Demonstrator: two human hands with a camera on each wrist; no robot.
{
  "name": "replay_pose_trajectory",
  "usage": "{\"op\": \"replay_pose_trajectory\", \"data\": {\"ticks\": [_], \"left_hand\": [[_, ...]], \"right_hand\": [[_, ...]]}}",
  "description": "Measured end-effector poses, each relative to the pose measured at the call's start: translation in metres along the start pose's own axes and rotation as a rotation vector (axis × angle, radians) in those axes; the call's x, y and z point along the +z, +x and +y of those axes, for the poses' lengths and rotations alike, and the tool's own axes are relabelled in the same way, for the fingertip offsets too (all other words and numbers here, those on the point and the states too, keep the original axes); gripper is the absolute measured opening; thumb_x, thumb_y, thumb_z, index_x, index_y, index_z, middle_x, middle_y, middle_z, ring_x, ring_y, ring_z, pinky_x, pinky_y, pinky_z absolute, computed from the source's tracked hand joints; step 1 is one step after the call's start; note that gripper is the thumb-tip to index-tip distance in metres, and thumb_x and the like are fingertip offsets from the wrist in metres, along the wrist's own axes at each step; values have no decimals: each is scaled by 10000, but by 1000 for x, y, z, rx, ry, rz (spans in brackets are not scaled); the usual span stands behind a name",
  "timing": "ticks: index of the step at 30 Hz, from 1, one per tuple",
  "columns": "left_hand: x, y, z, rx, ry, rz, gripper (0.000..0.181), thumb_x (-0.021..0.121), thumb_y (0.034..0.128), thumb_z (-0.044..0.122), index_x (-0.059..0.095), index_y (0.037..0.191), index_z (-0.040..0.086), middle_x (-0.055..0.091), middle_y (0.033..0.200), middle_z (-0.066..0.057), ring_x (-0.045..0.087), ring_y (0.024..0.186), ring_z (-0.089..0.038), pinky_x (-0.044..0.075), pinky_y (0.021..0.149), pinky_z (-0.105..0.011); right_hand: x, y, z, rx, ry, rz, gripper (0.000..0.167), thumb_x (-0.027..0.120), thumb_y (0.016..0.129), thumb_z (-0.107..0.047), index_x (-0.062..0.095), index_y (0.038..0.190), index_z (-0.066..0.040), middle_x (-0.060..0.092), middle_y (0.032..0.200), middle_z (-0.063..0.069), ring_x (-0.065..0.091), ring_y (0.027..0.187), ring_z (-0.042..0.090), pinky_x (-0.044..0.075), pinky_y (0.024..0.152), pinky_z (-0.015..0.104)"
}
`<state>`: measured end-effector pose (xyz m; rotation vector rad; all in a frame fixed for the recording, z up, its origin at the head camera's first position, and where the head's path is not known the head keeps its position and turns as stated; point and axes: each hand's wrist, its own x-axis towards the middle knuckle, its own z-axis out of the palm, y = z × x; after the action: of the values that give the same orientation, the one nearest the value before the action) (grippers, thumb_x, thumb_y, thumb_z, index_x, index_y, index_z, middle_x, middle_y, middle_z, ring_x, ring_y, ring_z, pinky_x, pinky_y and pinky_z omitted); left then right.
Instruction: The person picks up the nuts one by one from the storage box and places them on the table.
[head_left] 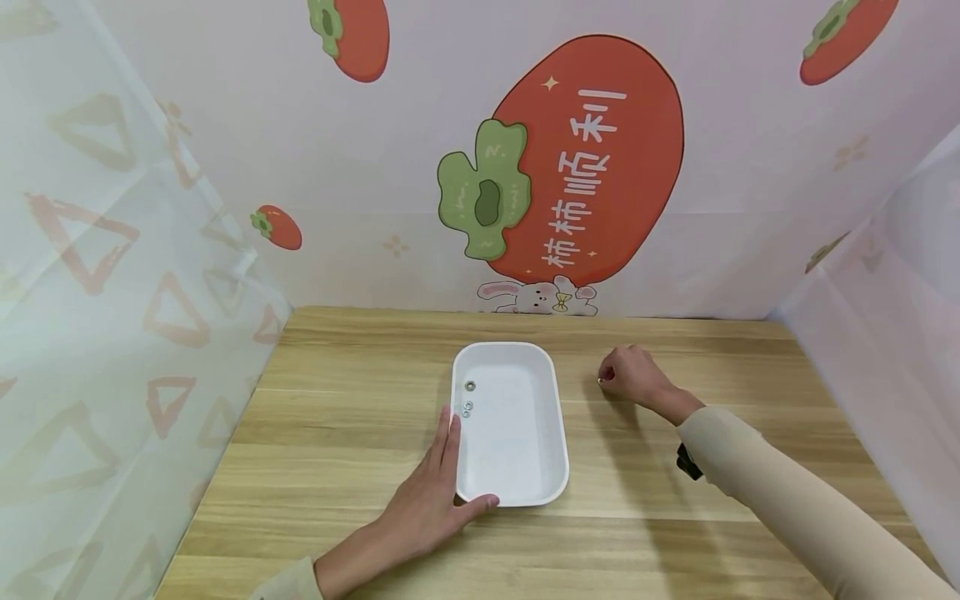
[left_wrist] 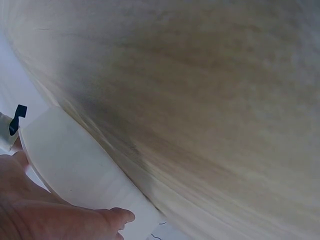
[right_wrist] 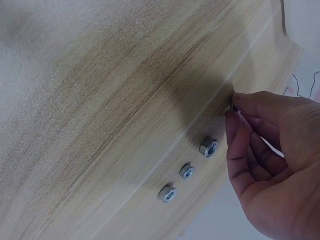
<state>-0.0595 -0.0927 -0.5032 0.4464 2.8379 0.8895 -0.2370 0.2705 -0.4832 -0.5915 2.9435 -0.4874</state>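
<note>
A white tray (head_left: 517, 442) lies on the wooden table, with three small metal nuts (head_left: 470, 386) near its left wall. My left hand (head_left: 423, 508) rests against the tray's left side and near corner, fingers extended; the left wrist view shows the hand (left_wrist: 55, 215) beside the tray's outer wall (left_wrist: 75, 160). Right of the tray, my right hand (head_left: 637, 379) pinches a small metal piece (head_left: 602, 381) between thumb and fingertips. In the right wrist view that piece (right_wrist: 231, 106) is mostly hidden by the right hand (right_wrist: 280, 150); three nuts (right_wrist: 209, 147) stand on the wood close by.
The wooden table (head_left: 322, 417) is bordered by a printed cloth (head_left: 360, 250) at the back and by pale cloth on both sides. A dark band (head_left: 688, 462) is on the right wrist.
</note>
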Motion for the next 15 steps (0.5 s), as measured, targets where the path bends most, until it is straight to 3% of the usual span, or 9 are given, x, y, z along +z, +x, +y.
{"op": "replay_pose_trajectory", "data": {"ticks": [15], "left_hand": [[-5, 1, 1, 21, 19, -9, 1180, 700, 926, 670, 79, 1702, 34, -10, 1787, -137, 322, 1553, -421, 486, 1104, -603]], "right_hand": [[1, -3, 3, -13, -1, 15, 50, 808, 862, -25, 809, 814, -39, 748, 770, 9, 602, 687, 130, 580, 683, 379]]}}
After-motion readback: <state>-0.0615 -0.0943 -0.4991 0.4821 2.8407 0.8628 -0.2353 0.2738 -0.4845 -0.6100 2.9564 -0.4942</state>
